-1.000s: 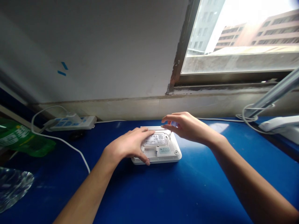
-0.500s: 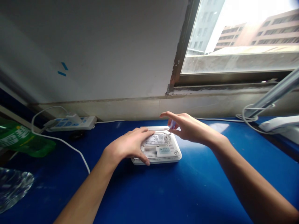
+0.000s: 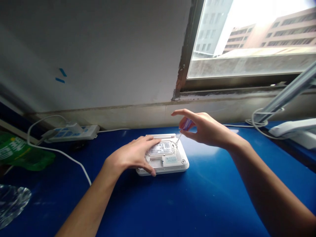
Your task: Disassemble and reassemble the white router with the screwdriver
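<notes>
A white router-like box point(image 3: 172, 166) lies on the blue table, its perforated, labelled underside facing up. Across its left part rests my left hand point(image 3: 135, 154), thumb at the front edge and fingers over the top, gripping it. My right hand point(image 3: 201, 128) is just above the box's back right corner. Between its thumb and fingers it holds a small screwdriver with a translucent purple handle point(image 3: 187, 124). The thin shaft points down and left toward the round recess at that corner; whether the tip touches is too small to tell.
A white power strip point(image 3: 86, 132) with a plugged-in cable lies at the back left. Further left are a green bottle point(image 3: 27, 153) and a clear plastic object point(image 3: 14, 200). A metal lamp arm point(image 3: 286, 93) wrapped in white cable stands at the right, below the window.
My right hand has risen a little and moved right with the screwdriver, whose shaft now shows. My left hand stays on the box. The whole view has shifted slightly.
</notes>
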`<state>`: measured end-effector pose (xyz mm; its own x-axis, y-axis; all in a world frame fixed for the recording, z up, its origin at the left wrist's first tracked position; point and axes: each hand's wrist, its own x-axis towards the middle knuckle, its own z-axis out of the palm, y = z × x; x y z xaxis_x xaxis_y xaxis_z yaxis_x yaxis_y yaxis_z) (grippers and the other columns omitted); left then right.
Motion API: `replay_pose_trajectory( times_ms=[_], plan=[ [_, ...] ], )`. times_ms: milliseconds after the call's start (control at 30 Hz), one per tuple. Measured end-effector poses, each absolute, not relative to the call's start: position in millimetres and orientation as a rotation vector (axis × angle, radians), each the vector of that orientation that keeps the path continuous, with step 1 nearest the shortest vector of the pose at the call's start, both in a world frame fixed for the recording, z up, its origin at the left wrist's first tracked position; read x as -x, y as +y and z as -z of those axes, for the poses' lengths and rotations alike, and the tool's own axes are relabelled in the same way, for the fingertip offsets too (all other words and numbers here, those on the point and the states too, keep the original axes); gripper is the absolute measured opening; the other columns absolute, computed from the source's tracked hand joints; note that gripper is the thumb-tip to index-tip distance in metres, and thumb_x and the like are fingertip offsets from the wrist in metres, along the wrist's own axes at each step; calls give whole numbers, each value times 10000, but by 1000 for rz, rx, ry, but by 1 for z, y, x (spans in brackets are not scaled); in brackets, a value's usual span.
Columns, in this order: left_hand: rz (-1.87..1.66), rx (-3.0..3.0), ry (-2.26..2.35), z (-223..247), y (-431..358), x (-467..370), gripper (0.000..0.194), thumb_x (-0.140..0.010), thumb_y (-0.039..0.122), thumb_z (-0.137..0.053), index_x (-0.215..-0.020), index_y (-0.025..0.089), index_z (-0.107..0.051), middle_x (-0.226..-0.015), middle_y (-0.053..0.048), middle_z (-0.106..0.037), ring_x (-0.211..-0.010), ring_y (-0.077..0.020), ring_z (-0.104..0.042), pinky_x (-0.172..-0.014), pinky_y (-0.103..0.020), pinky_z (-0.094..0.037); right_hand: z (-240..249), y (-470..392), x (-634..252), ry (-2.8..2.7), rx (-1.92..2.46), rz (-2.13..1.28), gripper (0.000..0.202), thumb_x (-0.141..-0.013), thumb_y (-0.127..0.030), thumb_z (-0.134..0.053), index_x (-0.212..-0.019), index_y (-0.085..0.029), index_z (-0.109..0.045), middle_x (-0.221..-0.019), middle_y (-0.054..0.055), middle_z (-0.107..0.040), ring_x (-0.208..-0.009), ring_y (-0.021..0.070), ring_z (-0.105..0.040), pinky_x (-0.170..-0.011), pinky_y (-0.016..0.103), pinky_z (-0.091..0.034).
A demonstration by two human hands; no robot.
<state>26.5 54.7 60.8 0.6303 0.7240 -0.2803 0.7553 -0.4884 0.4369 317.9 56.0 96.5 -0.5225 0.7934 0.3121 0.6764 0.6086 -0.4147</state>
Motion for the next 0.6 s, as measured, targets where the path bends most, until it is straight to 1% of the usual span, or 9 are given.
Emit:
replay_pose_trajectory(
  times_ms=[67, 133, 167, 233, 267, 333, 400, 467, 600],
  plan=[
    [18, -2329, 1150, -63, 54, -28, 1127, -643, 631, -928, -1614, 326, -443, -1646, -64, -446, -1464, -367, -450, -1214, -473, -391, -100, 54, -319, -2315, 1145, -369, 613, -890, -190, -710, -1472, -294, -546, -907, 4, -770, -773, 185, -728, -708, 287, -589],
    [-107, -2345, 1167, -64, 53, -36, 979, -729, 665, -862, -1573, 312, -513, -1569, -76, -532, -1399, -348, -520, -1173, -457, -434, -103, 53, -319, -2250, 1113, -430, 595, -887, -225, -734, -1453, -292, -565, -897, 4, -768, -781, 187, -737, -740, 299, -612],
    [-193, -2358, 1186, -63, 51, -41, 891, -780, 648, -832, -1549, 298, -549, -1529, -79, -574, -1363, -335, -553, -1150, -443, -455, -105, 52, -319, -2220, 1094, -463, 591, -885, -246, -748, -1447, -288, -570, -897, 7, -767, -791, 190, -741, -755, 306, -623],
    [-366, -2380, 1178, -60, 48, -57, 625, -887, 572, -769, -1428, 272, -678, -1410, -73, -679, -1299, -304, -604, -1121, -414, -472, -107, 49, -318, -2175, 1056, -520, 600, -879, -287, -777, -1443, -278, -573, -900, 14, -763, -809, 198, -748, -776, 323, -639],
    [-460, -2369, 1177, -57, 46, -65, 540, -902, 536, -770, -1361, 257, -727, -1344, -63, -726, -1286, -294, -613, -1109, -399, -479, -108, 48, -317, -2160, 1042, -549, 611, -876, -300, -788, -1446, -275, -568, -904, 17, -762, -820, 203, -752, -786, 332, -644],
    [-633, -2324, 1152, -50, 43, -80, 358, -897, 462, -802, -1168, 228, -815, -1198, -39, -797, -1228, -269, -649, -1072, -359, -503, -110, 45, -316, -2146, 1016, -602, 631, -873, -310, -799, -1454, -273, -557, -912, 23, -762, -837, 211, -758, -801, 348, -650],
    [-738, -2278, 1159, -43, 40, -91, 180, -933, 374, -778, -1030, 236, -841, -1093, -21, -822, -1149, -247, -686, -1021, -345, -533, -113, 43, -315, -2143, 1009, -633, 631, -874, -311, -796, -1454, -264, -553, -917, 30, -760, -851, 221, -762, -813, 364, -653],
    [-764, -2276, 1172, -39, 39, -94, 128, -965, 308, -740, -995, 240, -845, -1051, -19, -826, -1099, -240, -697, -988, -350, -549, -116, 41, -317, -2146, 1019, -612, 621, -874, -312, -788, -1449, -255, -560, -921, 37, -758, -851, 227, -759, -815, 374, -652],
    [-683, -2360, 1137, -38, 38, -93, 125, -966, 244, -727, -997, 220, -846, -1024, -31, -825, -1095, -248, -668, -995, -355, -543, -122, 42, -332, -2170, 1112, -488, 595, -877, -291, -760, -1443, -262, -578, -905, 31, -761, -814, 217, -751, -768, 348, -635]
  ],
)
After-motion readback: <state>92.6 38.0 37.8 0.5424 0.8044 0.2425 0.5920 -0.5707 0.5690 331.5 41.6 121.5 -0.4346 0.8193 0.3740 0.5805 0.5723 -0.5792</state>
